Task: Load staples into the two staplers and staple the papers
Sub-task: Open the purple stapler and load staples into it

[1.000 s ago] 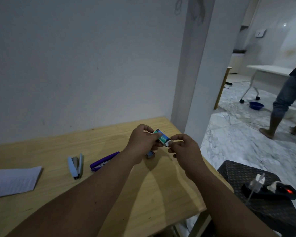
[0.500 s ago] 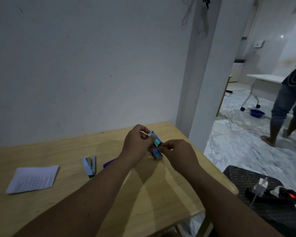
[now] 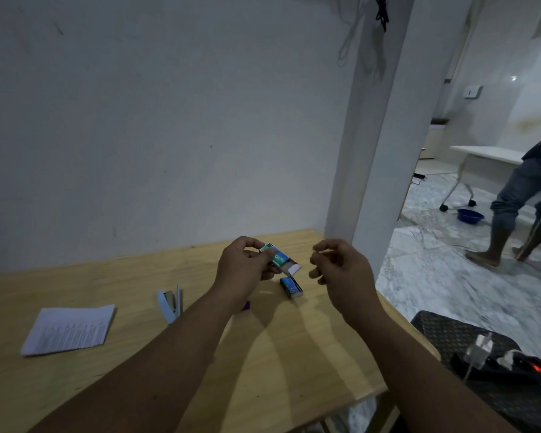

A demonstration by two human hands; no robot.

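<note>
Centrally, a green staple box (image 3: 277,257) is held above the wooden table (image 3: 294,354) by the left hand (image 3: 244,267), whose fingers and thumb are curled round the sleeve. The white inner tray (image 3: 292,269) is seen slid partly out of the sleeve on the side facing the right hand (image 3: 338,267); this arrangement is judged to expose the staples for withdrawal while the sleeve is kept steady. The right hand is raised just beside the open tray, apart from it, with thumb and forefinger brought together in a pinch and the other fingers loosely curled. Whether a strip of staples is caught in that pinch cannot be told, the region being small and blurred. Both forearms are extended forward over the table, wrists lifted, so that the work is done in the air, not on the surface.

A second, blue staple box (image 3: 291,287) lies on the table directly below the held one, presumably reserved for the other stapler. A pale blue stapler (image 3: 171,303) lies hinged open to the left, apparently readied to receive staples. Of the purple stapler (image 3: 246,305) only a small end is shown, the remainder being hidden by the left forearm. The papers (image 3: 69,329) rest near the left edge, well apart from the hands, not yet stapled.
</note>
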